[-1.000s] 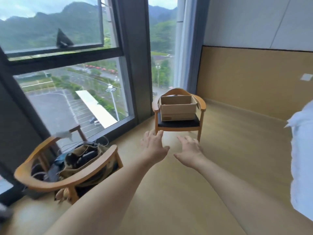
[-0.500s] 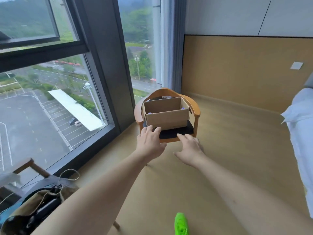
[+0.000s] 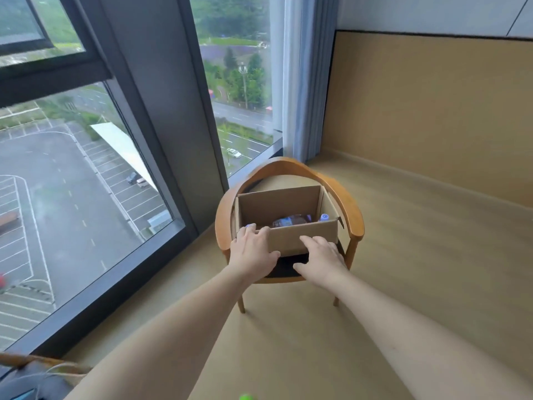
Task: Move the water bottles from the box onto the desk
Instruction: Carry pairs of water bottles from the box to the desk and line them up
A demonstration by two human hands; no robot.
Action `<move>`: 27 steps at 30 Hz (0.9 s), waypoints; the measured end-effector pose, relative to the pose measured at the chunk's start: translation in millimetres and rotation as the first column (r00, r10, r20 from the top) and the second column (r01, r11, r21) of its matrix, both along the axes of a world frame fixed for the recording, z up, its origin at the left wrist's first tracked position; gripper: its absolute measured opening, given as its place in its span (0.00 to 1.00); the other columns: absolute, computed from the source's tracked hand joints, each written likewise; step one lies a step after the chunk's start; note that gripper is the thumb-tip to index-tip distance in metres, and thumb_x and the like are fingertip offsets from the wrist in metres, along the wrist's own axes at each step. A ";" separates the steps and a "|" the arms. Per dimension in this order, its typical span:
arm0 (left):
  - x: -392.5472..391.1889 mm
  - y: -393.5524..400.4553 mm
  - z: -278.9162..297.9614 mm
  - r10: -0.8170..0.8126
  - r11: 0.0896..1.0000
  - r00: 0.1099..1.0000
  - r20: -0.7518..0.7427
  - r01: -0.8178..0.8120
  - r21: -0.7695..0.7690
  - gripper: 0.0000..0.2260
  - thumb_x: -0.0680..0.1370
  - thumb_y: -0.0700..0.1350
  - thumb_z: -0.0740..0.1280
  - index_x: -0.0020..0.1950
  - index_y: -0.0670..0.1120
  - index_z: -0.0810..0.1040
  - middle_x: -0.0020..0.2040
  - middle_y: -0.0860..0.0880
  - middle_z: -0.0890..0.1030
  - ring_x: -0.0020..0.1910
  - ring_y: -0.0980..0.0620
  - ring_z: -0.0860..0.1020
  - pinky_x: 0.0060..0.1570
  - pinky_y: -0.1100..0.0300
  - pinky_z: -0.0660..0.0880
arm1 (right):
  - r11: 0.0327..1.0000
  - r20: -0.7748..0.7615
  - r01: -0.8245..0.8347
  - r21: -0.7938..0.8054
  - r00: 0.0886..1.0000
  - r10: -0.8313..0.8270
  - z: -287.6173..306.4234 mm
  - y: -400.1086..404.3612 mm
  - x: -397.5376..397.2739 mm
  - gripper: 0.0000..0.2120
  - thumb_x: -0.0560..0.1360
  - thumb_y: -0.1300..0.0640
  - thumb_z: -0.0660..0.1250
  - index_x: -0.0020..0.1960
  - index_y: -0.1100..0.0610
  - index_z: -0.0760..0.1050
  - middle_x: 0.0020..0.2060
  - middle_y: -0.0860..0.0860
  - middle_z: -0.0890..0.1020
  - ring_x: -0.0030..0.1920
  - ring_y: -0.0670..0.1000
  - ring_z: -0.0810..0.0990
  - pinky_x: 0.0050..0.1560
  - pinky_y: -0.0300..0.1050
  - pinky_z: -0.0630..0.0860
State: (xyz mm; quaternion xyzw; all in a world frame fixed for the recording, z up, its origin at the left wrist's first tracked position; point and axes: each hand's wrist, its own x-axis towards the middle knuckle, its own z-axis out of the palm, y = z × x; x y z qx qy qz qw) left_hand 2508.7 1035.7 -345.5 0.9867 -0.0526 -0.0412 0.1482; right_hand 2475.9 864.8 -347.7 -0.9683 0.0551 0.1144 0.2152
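Beside the tall window (image 3: 86, 197), a wooden armchair (image 3: 353, 223) carries the open cardboard box (image 3: 302, 236) on its dark seat. Left hand (image 3: 252, 255) rests on the box's near left corner, fingers (image 3: 264, 232) straight over the rim, gripping nothing. Right hand (image 3: 323, 259) lies against the near wall, fingers relaxed, holding nothing. Water bottles (image 3: 291, 220) lie low inside; one pale cap (image 3: 324, 217) shows far right.

Step, as I judge: reaching in. Next move calls for clearing the near rim and closing on one bottle.

Bottle count unclear, near wall hides most. No bench in view.
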 end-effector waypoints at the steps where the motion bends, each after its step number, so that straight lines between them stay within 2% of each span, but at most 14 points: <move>1: 17.9 0.8 -5.3 0.012 1.000 1.000 -0.007 -0.012 -0.003 0.29 0.76 0.58 0.67 0.74 0.52 0.68 0.73 0.45 0.68 0.73 0.43 0.63 0.66 0.46 0.68 | 1.000 -0.008 -0.004 -0.001 1.000 0.004 -4.2 0.0 16.0 0.35 0.76 0.44 0.68 0.79 0.47 0.58 0.76 0.51 0.65 0.73 0.57 0.64 0.69 0.55 0.68; 8: 169.6 8.7 -65.8 0.040 0.998 0.993 -0.110 -0.046 -0.050 0.30 0.77 0.59 0.66 0.78 0.53 0.65 0.76 0.46 0.66 0.75 0.44 0.62 0.70 0.46 0.65 | 0.999 -0.075 0.031 -0.028 0.997 -0.033 -54.7 -4.1 158.2 0.34 0.76 0.44 0.69 0.78 0.47 0.61 0.74 0.51 0.68 0.72 0.57 0.66 0.67 0.55 0.70; 16: 309.2 32.0 -114.4 0.069 0.996 0.964 -0.257 -0.081 -0.037 0.30 0.78 0.57 0.68 0.78 0.51 0.65 0.74 0.46 0.68 0.73 0.43 0.65 0.67 0.47 0.69 | 0.995 -0.255 0.092 -0.038 0.962 -0.099 -107.3 -0.6 291.8 0.33 0.76 0.44 0.67 0.78 0.48 0.61 0.74 0.51 0.68 0.72 0.58 0.65 0.67 0.55 0.68; 24: 363.3 10.2 -177.5 0.033 0.999 0.891 -0.454 -0.029 0.016 0.29 0.77 0.58 0.67 0.76 0.49 0.67 0.72 0.44 0.70 0.73 0.42 0.65 0.68 0.46 0.67 | 0.981 -0.438 0.191 0.022 0.884 -0.162 -166.7 -4.0 369.3 0.32 0.74 0.45 0.69 0.76 0.50 0.66 0.68 0.57 0.73 0.69 0.61 0.70 0.66 0.52 0.69; 27: 375.0 -8.1 -205.4 0.039 0.999 0.855 -0.517 -0.033 0.020 0.27 0.77 0.56 0.68 0.73 0.47 0.69 0.71 0.42 0.70 0.72 0.41 0.65 0.67 0.46 0.69 | 0.951 -0.486 0.294 0.093 0.847 -0.215 -194.3 -13.1 397.1 0.29 0.74 0.47 0.72 0.73 0.53 0.70 0.66 0.59 0.77 0.67 0.61 0.73 0.64 0.49 0.70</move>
